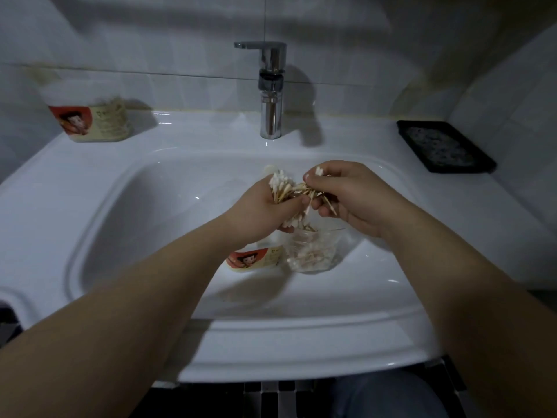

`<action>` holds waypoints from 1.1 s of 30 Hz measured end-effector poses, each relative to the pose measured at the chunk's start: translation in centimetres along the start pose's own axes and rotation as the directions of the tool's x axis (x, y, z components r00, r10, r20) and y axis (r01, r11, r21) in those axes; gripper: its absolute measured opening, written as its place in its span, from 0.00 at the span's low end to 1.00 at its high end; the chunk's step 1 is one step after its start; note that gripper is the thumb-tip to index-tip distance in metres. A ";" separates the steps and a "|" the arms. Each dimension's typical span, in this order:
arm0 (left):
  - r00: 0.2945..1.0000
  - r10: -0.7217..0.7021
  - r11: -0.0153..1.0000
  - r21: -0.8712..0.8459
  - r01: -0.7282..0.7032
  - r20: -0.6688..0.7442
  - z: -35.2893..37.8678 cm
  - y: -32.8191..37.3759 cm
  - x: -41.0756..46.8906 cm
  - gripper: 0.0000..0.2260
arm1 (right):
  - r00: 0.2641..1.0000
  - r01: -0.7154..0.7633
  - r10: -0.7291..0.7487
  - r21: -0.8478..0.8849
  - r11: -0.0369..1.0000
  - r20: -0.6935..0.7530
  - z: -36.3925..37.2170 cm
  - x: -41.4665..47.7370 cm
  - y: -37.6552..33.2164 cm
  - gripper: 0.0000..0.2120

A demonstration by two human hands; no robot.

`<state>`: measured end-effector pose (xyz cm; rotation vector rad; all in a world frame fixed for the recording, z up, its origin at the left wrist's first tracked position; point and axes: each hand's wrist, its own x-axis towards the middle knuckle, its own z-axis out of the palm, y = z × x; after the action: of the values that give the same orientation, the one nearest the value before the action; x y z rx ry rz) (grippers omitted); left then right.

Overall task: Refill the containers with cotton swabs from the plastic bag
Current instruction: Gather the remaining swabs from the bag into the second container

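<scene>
Both hands over the sink; left hand and right hand clamped on 1 swab bundle, above the bag.

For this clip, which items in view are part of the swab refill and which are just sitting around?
Part of the job:
- cotton swabs, bunched in the left hand and right hand
- clear container in the basin, holding some swabs
- labelled container beside it
- labelled container on the ledge

Just lying about:
- tap
- black tray
- sink
</scene>
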<state>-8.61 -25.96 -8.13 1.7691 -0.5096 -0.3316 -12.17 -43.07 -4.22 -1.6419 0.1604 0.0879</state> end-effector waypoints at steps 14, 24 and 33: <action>0.998 -0.026 0.999 -0.035 0.028 0.058 0.0 0.0 -0.3 0.07 | 0.992 0.024 -0.011 0.100 0.995 -0.128 -0.7 0.1 -0.4 0.05; 0.995 -0.062 0.998 0.025 0.060 0.081 -0.3 -0.1 -0.3 0.04 | 0.995 0.011 -0.008 0.024 1.000 -0.101 -0.6 -0.1 -0.3 0.02; 0.981 -0.176 0.984 -0.010 0.176 -0.080 -0.6 -0.7 0.1 0.07 | 0.972 0.065 -0.073 -0.040 0.997 -0.222 -2.2 0.0 -0.6 0.05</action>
<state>-8.08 -25.37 -8.60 1.8213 -0.2953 -0.3821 -12.21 -45.25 -3.44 -1.6857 0.2746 -0.1491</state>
